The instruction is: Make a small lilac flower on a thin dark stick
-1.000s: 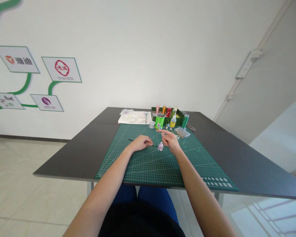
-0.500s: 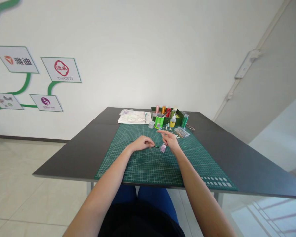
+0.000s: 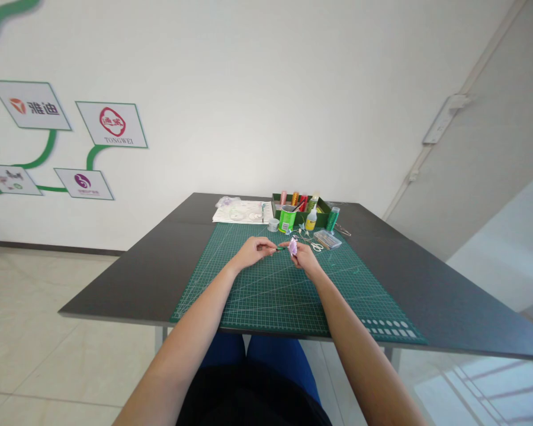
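Note:
A small light-purple craft flower [image 3: 293,246] is held up over the green cutting mat [image 3: 275,296]. Its thin green stem [image 3: 281,248] runs leftward into my left hand [image 3: 254,252], whose thumb and fingers pinch it. On the other side, my right hand [image 3: 306,259] is closed at the flower, with the index finger stretched behind it toward the stem. The bloom partly hides the right fingertips. White-handled scissors [image 3: 317,247] lie just beyond my right hand, near a few small flower sprigs [image 3: 302,231].
Behind the hands stand a bright green can [image 3: 286,219], a glue bottle [image 3: 311,218], a white spool [image 3: 273,225] and a green thread spool [image 3: 333,219]. A dark green box [image 3: 326,207] holds colored spools. Papers [image 3: 244,212] lie back left; a clear case [image 3: 327,239] lies right.
The flower has risen and turned as both hands lifted slightly. My right index finger, earlier pointing out above the flower, has come down beside the stem. My left hand keeps its pinch.

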